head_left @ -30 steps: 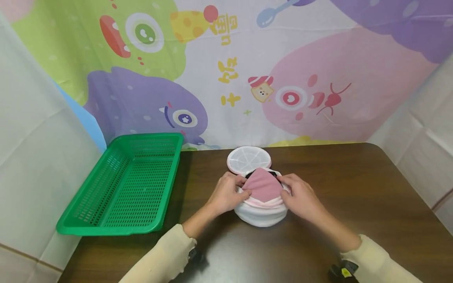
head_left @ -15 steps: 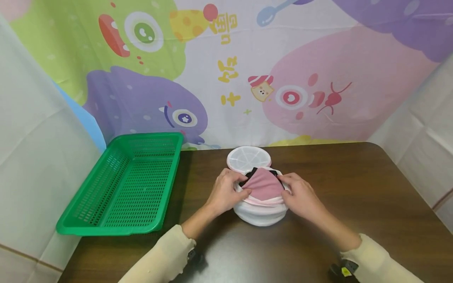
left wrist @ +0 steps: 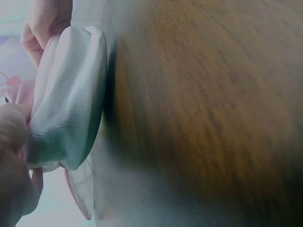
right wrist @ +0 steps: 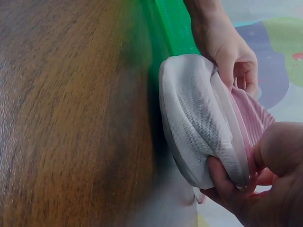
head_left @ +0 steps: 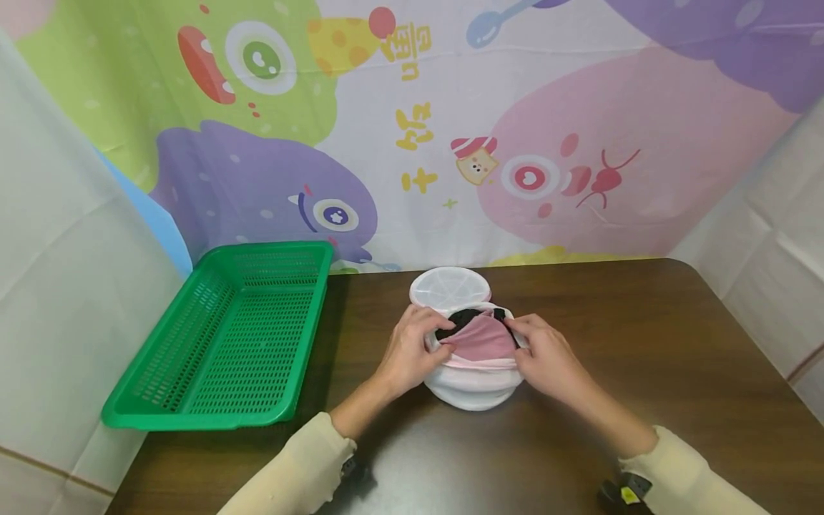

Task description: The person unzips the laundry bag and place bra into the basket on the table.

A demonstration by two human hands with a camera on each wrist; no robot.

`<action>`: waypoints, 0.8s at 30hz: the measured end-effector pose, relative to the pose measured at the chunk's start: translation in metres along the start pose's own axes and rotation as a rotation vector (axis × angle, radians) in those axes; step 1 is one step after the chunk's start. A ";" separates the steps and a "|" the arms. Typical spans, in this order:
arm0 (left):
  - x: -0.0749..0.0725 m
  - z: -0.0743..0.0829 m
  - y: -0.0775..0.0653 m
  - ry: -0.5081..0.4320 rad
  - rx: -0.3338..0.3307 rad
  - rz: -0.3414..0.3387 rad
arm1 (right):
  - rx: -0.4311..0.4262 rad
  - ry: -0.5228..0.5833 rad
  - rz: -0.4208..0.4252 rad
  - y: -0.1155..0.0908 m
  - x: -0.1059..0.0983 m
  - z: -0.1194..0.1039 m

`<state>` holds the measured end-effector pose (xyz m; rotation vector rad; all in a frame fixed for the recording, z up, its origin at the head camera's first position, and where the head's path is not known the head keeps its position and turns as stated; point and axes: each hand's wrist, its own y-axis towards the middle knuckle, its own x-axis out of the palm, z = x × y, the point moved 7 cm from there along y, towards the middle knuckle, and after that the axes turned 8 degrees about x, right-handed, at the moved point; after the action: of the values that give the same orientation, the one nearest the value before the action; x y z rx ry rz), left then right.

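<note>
A round white mesh laundry bag (head_left: 473, 392) with pink trim stands on the table, its flap (head_left: 449, 288) folded back behind it. In its mouth lies a pink cloth (head_left: 483, 340), with black fabric (head_left: 465, 318) showing behind. My left hand (head_left: 410, 347) pinches the left side of the rim, thumb in front and fingers at the black fabric. On the right side, my right hand (head_left: 550, 357) grips the rim; the right wrist view shows fingers against the mesh wall (right wrist: 194, 109). How far each hand's fingertips reach inside is partly hidden.
A green perforated plastic basket (head_left: 238, 343) sits to the left on the dark wooden table (head_left: 644, 322). Behind the table hangs a cartoon-printed sheet (head_left: 425, 179). Pale walls stand at both sides.
The pink cloth's raised peak has sunk down and folded over, so more black fabric shows behind it. Both hands stay at the rim, the left shifting only slightly.
</note>
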<state>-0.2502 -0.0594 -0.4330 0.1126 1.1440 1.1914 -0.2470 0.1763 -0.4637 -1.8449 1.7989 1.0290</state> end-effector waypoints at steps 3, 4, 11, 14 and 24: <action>-0.001 0.005 0.002 -0.007 0.036 -0.018 | 0.030 -0.006 -0.023 -0.003 -0.008 -0.017; -0.001 0.006 0.003 -0.015 0.048 -0.022 | 0.043 -0.014 -0.042 -0.005 -0.012 -0.027; 0.001 0.004 0.004 -0.049 0.023 -0.079 | 0.086 -0.035 -0.067 -0.006 -0.015 -0.037; 0.000 0.004 0.005 -0.034 -0.014 -0.095 | 0.086 -0.032 -0.069 -0.006 -0.014 -0.037; -0.002 -0.001 0.006 0.066 -0.049 -0.093 | 0.104 -0.033 -0.092 -0.005 -0.013 -0.037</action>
<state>-0.2555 -0.0585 -0.4288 -0.0173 1.1641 1.1464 -0.2321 0.1599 -0.4315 -1.8195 1.6992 0.9102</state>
